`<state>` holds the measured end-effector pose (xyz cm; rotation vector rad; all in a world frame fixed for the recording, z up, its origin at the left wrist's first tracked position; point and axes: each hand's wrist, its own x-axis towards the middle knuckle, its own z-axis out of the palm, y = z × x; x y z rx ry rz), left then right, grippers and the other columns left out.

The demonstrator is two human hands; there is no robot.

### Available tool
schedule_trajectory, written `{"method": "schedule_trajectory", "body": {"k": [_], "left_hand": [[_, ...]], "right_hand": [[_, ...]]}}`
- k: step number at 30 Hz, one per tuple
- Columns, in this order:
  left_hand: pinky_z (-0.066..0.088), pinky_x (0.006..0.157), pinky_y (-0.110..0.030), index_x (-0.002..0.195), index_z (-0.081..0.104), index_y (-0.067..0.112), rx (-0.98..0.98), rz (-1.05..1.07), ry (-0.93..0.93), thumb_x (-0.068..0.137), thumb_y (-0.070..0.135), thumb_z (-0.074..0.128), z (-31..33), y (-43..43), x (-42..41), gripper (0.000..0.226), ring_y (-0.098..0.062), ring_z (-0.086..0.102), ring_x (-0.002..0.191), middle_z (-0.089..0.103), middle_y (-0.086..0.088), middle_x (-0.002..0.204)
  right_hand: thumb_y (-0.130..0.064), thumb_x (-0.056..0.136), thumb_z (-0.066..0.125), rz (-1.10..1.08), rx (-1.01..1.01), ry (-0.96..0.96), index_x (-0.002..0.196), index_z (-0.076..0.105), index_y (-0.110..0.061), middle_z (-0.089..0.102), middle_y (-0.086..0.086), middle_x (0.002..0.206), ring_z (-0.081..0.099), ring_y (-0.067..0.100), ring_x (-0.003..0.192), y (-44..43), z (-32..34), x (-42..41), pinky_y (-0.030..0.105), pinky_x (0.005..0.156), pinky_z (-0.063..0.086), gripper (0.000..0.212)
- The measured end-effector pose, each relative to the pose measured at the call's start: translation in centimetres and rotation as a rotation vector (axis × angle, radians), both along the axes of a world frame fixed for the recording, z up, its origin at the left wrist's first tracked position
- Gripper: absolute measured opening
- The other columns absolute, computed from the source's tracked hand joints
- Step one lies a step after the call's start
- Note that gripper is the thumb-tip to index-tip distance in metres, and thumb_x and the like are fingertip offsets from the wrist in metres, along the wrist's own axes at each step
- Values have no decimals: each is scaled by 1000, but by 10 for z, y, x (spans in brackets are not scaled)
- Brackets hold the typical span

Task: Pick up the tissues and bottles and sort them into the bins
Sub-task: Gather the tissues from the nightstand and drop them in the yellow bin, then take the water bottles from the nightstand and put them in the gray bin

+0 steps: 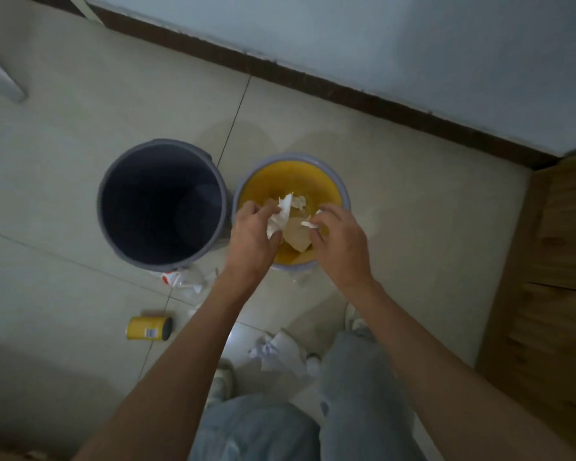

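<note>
Both hands hover over the yellow bin [333, 181], which has tissues lying inside. My left hand [251, 237] grips a crumpled white tissue [280, 219] above the bin's mouth. My right hand [341, 241] pinches a smaller white tissue scrap [308, 224] over the same bin. To the left stands a dark blue bin [162, 202] whose inside looks dark. A crushed clear bottle with a red label [183, 279] lies on the floor in front of the blue bin. More tissues [273, 352] lie on the floor near my feet.
A yellow can [148, 328] lies on its side on the tiled floor at the lower left. A wall with a dark skirting board [313, 84] runs behind the bins. Wooden furniture [559, 287] stands on the right. My jeans-clad legs fill the bottom.
</note>
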<state>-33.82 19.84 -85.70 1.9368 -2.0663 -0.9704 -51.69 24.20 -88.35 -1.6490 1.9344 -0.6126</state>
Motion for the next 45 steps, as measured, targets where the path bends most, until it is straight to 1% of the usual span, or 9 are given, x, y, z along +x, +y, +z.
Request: {"method": "schedule_trajectory", "body": {"k": [7,13,17,19,23,27,33,40,45], "left_hand": [[48,108,-49,156,48,19,240,-143,-91,77,29,90,-64,-16,7,89,-34,54,130,56,-14,143],[43,114,-54,161,38,25,209,-298,-206,81,45,85,-27,-24,19,94,-39,42,143,40,-14,159],[53,100,-56,154,41,33,87,-389,-285,85,50,81,57,-26,20,82,-36,40,141,40,-9,156],[55,94,-54,149,45,30,10,-423,-300,84,51,81,113,-25,18,77,-34,41,137,43,-9,151],[51,98,-47,148,49,28,-147,-484,-273,83,54,80,232,-13,16,76,-31,43,135,45,-9,149],[47,106,-47,152,48,28,-270,-603,-248,80,57,82,355,14,14,84,-33,42,137,45,-10,152],[46,109,-49,150,53,26,-437,-772,-123,75,61,84,515,72,-1,89,-32,36,141,42,-9,153],[47,110,-51,152,47,36,-548,-1029,95,69,75,79,651,183,-60,97,-32,22,151,24,-5,166],[48,110,-53,150,49,42,-595,-1195,217,68,85,65,712,269,-122,94,-31,28,149,31,0,162]], "right_hand": [[-35,95,72,-54,338,-103,133,67,-21,58,6,140,58,28,125,-9,-57,6,43,94,52,40],[-43,97,62,91,589,22,161,31,-36,42,10,151,44,35,138,-21,-23,5,54,103,49,71],[-44,90,61,63,602,83,147,45,-36,46,9,142,48,38,132,-21,48,11,46,95,52,59],[-40,94,62,32,576,131,150,43,-31,42,10,147,43,37,134,-15,99,18,48,98,51,60],[-39,96,63,-83,450,221,149,44,-27,38,11,154,38,36,139,11,223,33,47,99,48,58],[-42,101,62,-248,376,190,160,34,-26,27,13,166,27,35,150,60,361,38,47,114,38,67],[-40,101,62,-593,201,135,162,33,-23,32,17,164,28,35,150,160,536,45,46,119,32,69],[-40,101,65,-1010,-13,113,162,34,-30,29,9,168,29,30,151,297,679,43,48,123,32,69],[-40,98,68,-1257,-69,156,156,45,-26,46,9,155,42,33,143,409,738,13,47,116,41,64]]}}
